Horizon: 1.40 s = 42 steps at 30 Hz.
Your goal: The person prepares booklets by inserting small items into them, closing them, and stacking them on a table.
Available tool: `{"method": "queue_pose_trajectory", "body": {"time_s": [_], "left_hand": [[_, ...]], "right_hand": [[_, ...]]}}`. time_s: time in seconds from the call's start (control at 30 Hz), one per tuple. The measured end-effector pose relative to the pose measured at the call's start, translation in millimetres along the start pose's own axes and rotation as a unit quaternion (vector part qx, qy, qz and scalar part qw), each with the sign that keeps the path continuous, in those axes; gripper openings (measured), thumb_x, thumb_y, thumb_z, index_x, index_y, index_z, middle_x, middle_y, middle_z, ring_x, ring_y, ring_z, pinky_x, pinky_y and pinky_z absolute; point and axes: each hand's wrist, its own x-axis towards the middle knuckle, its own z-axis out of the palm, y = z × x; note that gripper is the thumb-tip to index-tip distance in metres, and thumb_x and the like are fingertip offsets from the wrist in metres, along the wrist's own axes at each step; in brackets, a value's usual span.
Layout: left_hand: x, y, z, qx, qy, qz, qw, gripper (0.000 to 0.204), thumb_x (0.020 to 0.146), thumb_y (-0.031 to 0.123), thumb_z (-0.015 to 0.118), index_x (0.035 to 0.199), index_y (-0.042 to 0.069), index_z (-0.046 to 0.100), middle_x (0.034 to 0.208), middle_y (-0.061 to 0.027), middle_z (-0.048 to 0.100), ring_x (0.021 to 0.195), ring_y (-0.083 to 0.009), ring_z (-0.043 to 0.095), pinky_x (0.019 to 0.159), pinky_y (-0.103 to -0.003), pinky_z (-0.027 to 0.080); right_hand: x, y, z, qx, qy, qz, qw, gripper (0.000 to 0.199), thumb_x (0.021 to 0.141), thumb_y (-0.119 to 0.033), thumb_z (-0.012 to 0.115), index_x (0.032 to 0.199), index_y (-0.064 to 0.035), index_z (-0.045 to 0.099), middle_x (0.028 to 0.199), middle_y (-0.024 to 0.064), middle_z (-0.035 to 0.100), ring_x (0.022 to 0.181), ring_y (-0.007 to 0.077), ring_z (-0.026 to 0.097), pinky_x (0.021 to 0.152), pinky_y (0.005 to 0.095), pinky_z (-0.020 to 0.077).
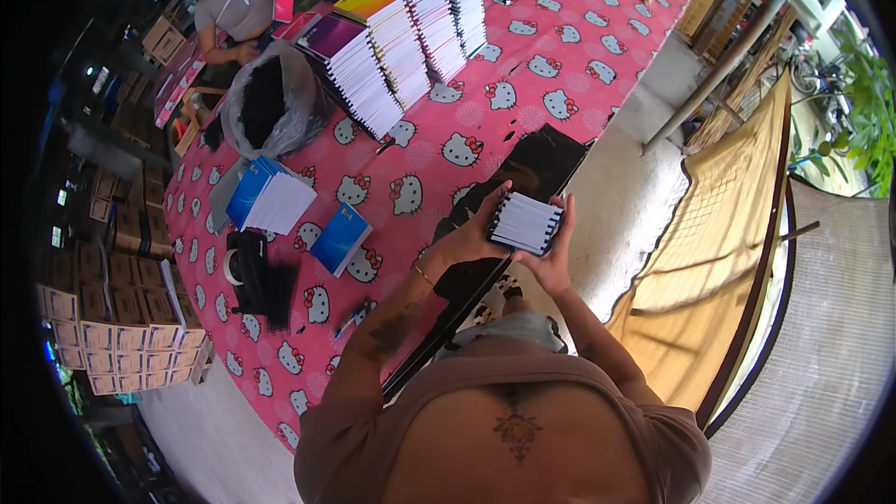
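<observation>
Between my two hands is a small stack of ring-bound notebooks (pixel 525 223), with white page edges up and dark rings along the sides. My left hand (pixel 474 230) grips its left side, and my right hand (pixel 554 259) closes on its right side and near corner. The stack is held above the table's near edge, by a black worn patch (pixel 541 163). To the left, a single blue notebook (pixel 342 238) lies flat on the pink patterned tablecloth (pixel 406 194). Beyond it sits a fanned pile of blue notebooks (pixel 271 196).
Tall stacks of spiral notebooks (pixel 397 61) stand at the back, beside a clear plastic bag (pixel 289 117) of black material. A black tape dispenser (pixel 250 271) sits at left. Another person (pixel 238 5) is at the far left. Cartons (pixel 140 336) are piled on the floor.
</observation>
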Motion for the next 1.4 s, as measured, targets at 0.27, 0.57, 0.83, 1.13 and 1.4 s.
{"method": "queue_pose_trajectory", "body": {"time_s": [0.27,0.57,0.83,1.13,1.4], "left_hand": [[-3.2,-7.6,-16.4,0.008,-0.048,-0.058,0.997,0.119,0.068,0.013,0.088,0.158,0.009,0.01,0.147,-0.012,0.042,0.135,-0.0216,0.042,0.112,-0.035,0.035],[6.8,2.0,-27.2,0.066,-0.047,-0.174,0.981,0.106,0.066,0.024,0.09,0.147,0.001,0.027,0.141,-0.0169,0.049,0.129,-0.0247,0.049,0.107,-0.037,0.041],[-24.2,34.1,-49.7,-0.133,0.107,-0.176,0.97,0.078,0.079,0.026,0.082,0.141,-0.001,0.042,0.131,-0.015,0.057,0.118,-0.022,0.057,0.099,-0.037,0.048],[-7.6,-4.1,-81.9,-0.205,0.474,-0.223,0.826,0.045,0.081,0.031,0.073,0.107,-0.005,0.064,0.095,-0.0078,0.067,0.085,-0.018,0.066,0.073,-0.033,0.053],[-4.9,-16.6,-80.0,-0.032,0.572,-0.329,0.751,0.043,0.081,0.036,0.073,0.093,-0.005,0.066,0.08,-0.0096,0.065,0.073,-0.019,0.064,0.069,-0.032,0.053]], "right_hand": [[0.3,2.7,3.6,0.02,-0.06,0.049,0.997,0.126,0.058,-0.024,0.097,0.149,-0.0029,0.013,0.135,0.016,0.038,0.127,0.0274,0.044,0.109,0.0404,0.0365],[9.1,9.3,-0.4,0.011,-0.097,0.082,0.992,0.099,0.067,-0.016,0.092,0.137,-0.0004,0.023,0.128,0.0147,0.047,0.122,0.0248,0.05,0.107,0.039,0.0405],[96.5,-27.3,22.6,0.149,-0.244,0.317,0.904,0.084,0.076,-0.027,0.087,0.139,0.0004,0.038,0.128,0.0172,0.059,0.118,0.0268,0.059,0.1,0.0427,0.0496],[227.4,36.8,121.8,0.041,-0.476,0.469,0.743,0.072,0.081,-0.046,0.08,0.131,0.0003,0.055,0.12,0.0158,0.067,0.102,0.0253,0.069,0.092,0.04,0.0556],[213.3,101.5,150.1,-0.193,-0.463,0.274,0.82,0.087,0.078,-0.066,0.073,0.124,0.0056,0.06,0.104,0.0156,0.07,0.091,0.025,0.07,0.081,0.0361,0.0551]]}}
